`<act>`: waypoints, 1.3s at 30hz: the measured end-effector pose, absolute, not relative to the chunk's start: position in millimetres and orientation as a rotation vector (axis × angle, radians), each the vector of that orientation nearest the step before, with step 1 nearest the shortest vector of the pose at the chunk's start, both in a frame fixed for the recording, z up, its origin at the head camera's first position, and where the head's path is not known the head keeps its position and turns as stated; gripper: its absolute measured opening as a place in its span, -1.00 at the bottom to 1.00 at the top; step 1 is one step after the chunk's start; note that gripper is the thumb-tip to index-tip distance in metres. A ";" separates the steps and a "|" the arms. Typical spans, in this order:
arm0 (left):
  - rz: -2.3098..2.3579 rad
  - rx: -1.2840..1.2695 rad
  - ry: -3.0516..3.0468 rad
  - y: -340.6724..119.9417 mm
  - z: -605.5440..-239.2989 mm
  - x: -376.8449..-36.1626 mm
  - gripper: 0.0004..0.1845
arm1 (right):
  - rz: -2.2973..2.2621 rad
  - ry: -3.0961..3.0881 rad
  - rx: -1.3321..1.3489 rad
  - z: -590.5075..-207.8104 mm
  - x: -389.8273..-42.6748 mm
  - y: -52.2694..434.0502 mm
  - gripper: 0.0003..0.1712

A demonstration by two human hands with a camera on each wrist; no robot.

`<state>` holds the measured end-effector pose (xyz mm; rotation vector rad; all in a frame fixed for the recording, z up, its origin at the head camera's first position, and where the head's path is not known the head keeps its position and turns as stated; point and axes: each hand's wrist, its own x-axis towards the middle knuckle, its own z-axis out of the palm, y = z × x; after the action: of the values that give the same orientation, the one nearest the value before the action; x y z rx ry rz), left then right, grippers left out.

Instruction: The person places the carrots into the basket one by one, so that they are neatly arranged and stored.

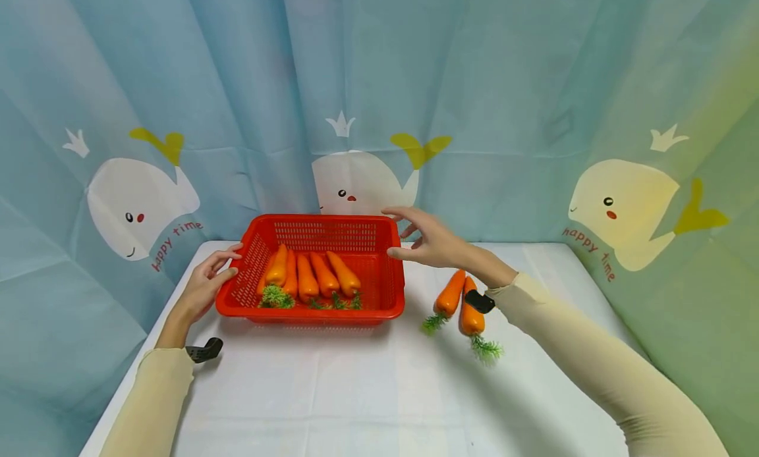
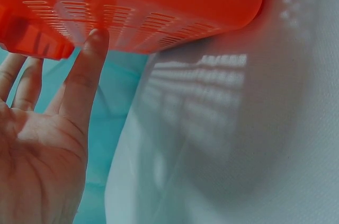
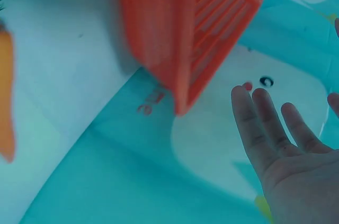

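Note:
A red plastic basket [image 1: 370, 266] with slotted walls stands on the table, several carrots [image 1: 308, 277] with green tops lying side by side inside it. At its left end is my left hand [image 1: 201, 287]; the thumb [image 2: 87, 73] lies against the outer wall and the other fingers reach up to the rim, their tips partly hidden behind it. My right hand [image 1: 435, 241] hovers at the basket's right end, fingers spread and holding nothing. In the right wrist view, a gap shows between those fingers [image 3: 251, 121] and the basket wall [image 3: 153, 28].
Two more carrots, one on the left [image 1: 450, 292] and one on the right [image 1: 472, 315], lie on the white tablecloth [image 1: 332, 391] below my right forearm. A light blue curtain [image 1: 504, 114] with whale prints hangs right behind the table and along both sides.

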<state>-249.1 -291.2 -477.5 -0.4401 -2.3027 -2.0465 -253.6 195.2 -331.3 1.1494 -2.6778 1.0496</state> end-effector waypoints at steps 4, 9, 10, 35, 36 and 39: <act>-2.075 -0.446 -2.279 -291.4 -478.4 -249.3 -0.64 | 1.100 -2.718 1.074 -331.6 -243.1 222.0 -0.16; -2.098 -0.453 -2.263 -291.7 -478.0 -249.4 -0.65 | 1.161 -2.729 0.961 -334.5 -230.5 254.4 -0.15; -2.095 -0.460 -2.265 -291.7 -478.0 -249.2 -0.65 | 1.161 -2.733 0.937 -335.4 -228.3 260.6 -0.15; -2.108 -0.479 -2.254 -292.7 -474.9 -250.1 -0.69 | 1.370 -2.755 0.590 -392.4 -198.0 335.2 -0.23; -2.110 -0.478 -2.255 -292.6 -474.9 -250.2 -0.69 | 1.398 -2.760 0.570 -396.5 -198.2 336.5 -0.23; -2.110 -0.472 -2.259 -292.9 -473.8 -250.0 -0.69 | 1.460 -2.785 0.503 -407.3 -200.3 339.1 -0.24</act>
<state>-250.0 -292.9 -473.8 -0.4723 -2.2595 -2.1103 -200.3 339.1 -407.3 0.5026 -2.7847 1.4601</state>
